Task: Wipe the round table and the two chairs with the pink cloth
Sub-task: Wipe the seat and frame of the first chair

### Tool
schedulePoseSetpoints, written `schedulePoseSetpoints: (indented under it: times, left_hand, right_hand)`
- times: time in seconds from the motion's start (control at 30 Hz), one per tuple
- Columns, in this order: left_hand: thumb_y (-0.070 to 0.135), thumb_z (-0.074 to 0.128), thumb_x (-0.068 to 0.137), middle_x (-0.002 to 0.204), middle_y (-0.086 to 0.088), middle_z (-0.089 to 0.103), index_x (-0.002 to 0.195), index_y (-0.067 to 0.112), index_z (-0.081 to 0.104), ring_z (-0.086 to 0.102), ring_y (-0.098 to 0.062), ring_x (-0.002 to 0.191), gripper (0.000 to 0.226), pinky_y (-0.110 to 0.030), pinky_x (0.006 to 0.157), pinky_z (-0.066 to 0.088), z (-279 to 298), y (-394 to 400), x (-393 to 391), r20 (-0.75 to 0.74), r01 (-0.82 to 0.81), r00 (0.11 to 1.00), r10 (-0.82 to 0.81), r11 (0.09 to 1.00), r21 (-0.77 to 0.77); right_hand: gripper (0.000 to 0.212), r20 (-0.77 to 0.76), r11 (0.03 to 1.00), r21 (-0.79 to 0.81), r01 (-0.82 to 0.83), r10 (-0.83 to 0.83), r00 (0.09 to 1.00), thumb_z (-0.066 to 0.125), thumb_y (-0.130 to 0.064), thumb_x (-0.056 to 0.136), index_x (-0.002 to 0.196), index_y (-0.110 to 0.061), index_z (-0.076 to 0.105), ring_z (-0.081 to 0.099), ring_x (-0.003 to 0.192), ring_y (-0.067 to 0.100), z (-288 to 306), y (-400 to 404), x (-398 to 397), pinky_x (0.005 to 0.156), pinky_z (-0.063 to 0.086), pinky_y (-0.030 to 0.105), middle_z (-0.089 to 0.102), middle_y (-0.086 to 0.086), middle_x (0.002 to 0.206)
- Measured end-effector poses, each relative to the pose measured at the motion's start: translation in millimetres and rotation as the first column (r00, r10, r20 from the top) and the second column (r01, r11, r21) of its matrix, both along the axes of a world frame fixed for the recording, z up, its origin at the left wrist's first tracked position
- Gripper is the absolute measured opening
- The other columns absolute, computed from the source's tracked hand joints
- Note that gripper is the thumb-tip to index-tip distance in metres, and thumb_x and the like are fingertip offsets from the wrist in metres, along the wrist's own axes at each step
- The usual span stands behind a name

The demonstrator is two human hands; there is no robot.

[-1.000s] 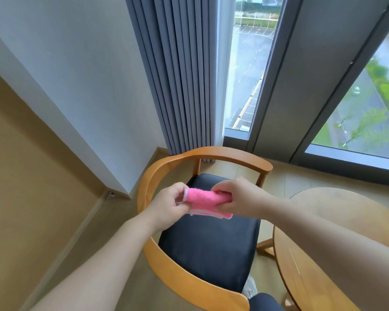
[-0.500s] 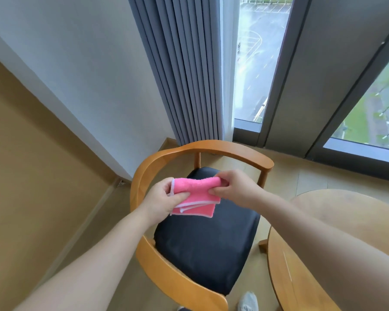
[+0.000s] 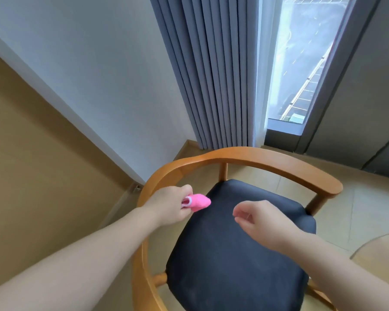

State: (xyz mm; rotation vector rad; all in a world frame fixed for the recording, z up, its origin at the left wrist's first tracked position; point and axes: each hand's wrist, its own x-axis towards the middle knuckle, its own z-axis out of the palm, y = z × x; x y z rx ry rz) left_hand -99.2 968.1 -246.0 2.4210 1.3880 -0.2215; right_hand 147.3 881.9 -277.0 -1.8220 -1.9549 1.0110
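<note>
Released since earlier: your right hand, fingers loosely open, at 3 o'clock of the cloth. Your left hand grips it above the chair.

The left hand grips the folded pink cloth, its fingers curled round it above the chair. Just right of those fingers, the right hand hangs loosely curled over the dark seat, holding nothing.
</note>
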Motion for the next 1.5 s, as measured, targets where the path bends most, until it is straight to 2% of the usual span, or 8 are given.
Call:
schedulePoseSetpoints:
  times: [0.07, 0.13, 0.23, 0.33, 0.47, 0.63, 0.93, 1.5]
  left_hand:
    - [0.026, 0.065, 0.084, 0.076, 0.010, 0.048, 0.084, 0.025, 0.044, 0.057, -0.018, 0.076, 0.021, -0.015, 0.054, 0.034, -16.0, 20.9, -0.4, -0.085, 0.123, 0.990, -0.115, 0.988, 0.096]
    - [0.015, 0.069, 0.082, 0.095, 0.000, 0.061, 0.097, 0.016, 0.057, 0.061, -0.029, 0.101, 0.019, -0.021, 0.080, 0.049, -30.3, 43.3, -0.1, -0.122, 0.255, 0.965, -0.233, 0.943, 0.215]
    - [0.004, 0.068, 0.082, 0.138, -0.014, 0.052, 0.127, 0.004, 0.057, 0.042, -0.030, 0.134, 0.046, -0.036, 0.115, 0.018, -54.9, 84.1, 0.7, -0.272, 0.506, 0.862, -0.429, 0.768, 0.392]
    - [0.012, 0.059, 0.090, 0.156, -0.006, 0.025, 0.147, 0.013, 0.031, 0.017, -0.022, 0.146, 0.064, -0.032, 0.114, -0.001, -87.4, 108.6, -9.3, -0.522, 0.592, 0.746, -0.414, 0.771, 0.235]
    - [0.024, 0.054, 0.094, 0.160, -0.007, 0.009, 0.151, 0.011, 0.016, 0.004, -0.023, 0.147, 0.070, -0.038, 0.118, -0.001, -123.0, 119.6, -30.6, -0.793, 0.567, 0.540, -0.282, 0.818, 0.095]
    - [0.035, 0.024, 0.101, 0.159, -0.008, -0.009, 0.150, 0.010, -0.005, -0.011, -0.023, 0.146, 0.061, -0.038, 0.109, -0.017, -130.9, 116.3, -37.2, -0.892, 0.648, 0.374, -0.255, 0.760, 0.054]
    - [0.038, 0.017, 0.101, 0.159, -0.008, -0.009, 0.150, 0.010, -0.003, -0.012, -0.024, 0.146, 0.060, -0.041, 0.111, -0.016, -103.1, 81.1, -74.1, -0.908, 0.657, 0.206, -0.364, 0.739, -0.147]
    - [0.046, 0.020, 0.101, 0.154, -0.004, 0.031, 0.148, 0.016, 0.031, 0.022, -0.021, 0.144, 0.057, -0.039, 0.118, 0.014, -84.7, -56.3, -104.9, -0.564, 0.277, 0.517, -0.644, 0.749, -0.601]
  right_hand:
    - [0.014, 0.012, 0.999, 0.007, -0.043, 0.043, 0.999, 0.049, -0.028, 0.093, 0.096, -0.033, 0.062, 0.062, 0.076, 0.005, -16.5, 15.6, -10.0, 0.072, 0.054, 0.030, 0.067, -0.011, 0.084]
    - [0.014, 0.028, 0.995, 0.030, -0.098, 0.097, 0.995, 0.048, -0.029, 0.094, 0.095, -0.033, 0.061, 0.062, 0.075, 0.006, -31.0, 28.4, -19.7, 0.072, 0.054, 0.032, 0.067, -0.010, 0.082]
    - [0.014, 0.066, 0.979, 0.111, -0.169, 0.162, 0.985, 0.046, -0.030, 0.095, 0.093, -0.033, 0.059, 0.058, 0.069, 0.007, -50.5, 51.3, -33.4, 0.068, 0.051, 0.031, 0.064, -0.011, 0.074]
    - [0.016, 0.067, 0.974, 0.152, -0.168, 0.160, 0.985, 0.046, -0.029, 0.095, 0.090, -0.029, 0.061, 0.058, 0.069, 0.011, -69.2, 69.2, -44.7, 0.068, 0.051, 0.033, 0.062, -0.010, 0.072]
    - [0.020, 0.074, 0.975, 0.125, -0.185, 0.176, 0.981, 0.046, -0.031, 0.096, 0.090, -0.022, 0.063, 0.060, 0.073, 0.016, -99.2, 75.5, -57.3, 0.070, 0.052, 0.038, 0.065, -0.004, 0.077]
    - [0.025, 0.113, 0.962, 0.134, -0.237, 0.223, 0.968, 0.044, -0.038, 0.097, 0.091, -0.023, 0.063, 0.058, 0.072, 0.011, -110.5, 76.4, -70.2, 0.067, 0.049, 0.030, 0.062, -0.007, 0.075]
    - [0.028, 0.143, 0.931, 0.235, -0.280, 0.252, 0.957, 0.039, -0.038, 0.099, 0.090, -0.023, 0.061, 0.053, 0.073, 0.011, -104.3, 66.0, -78.4, 0.063, 0.044, 0.026, 0.060, -0.007, 0.077]
    - [0.029, 0.091, 0.861, 0.338, -0.380, 0.372, 0.924, 0.038, -0.037, 0.098, 0.097, -0.024, 0.063, 0.052, 0.074, 0.012, -95.7, 12.5, -105.3, 0.067, 0.044, 0.026, 0.058, -0.008, 0.085]
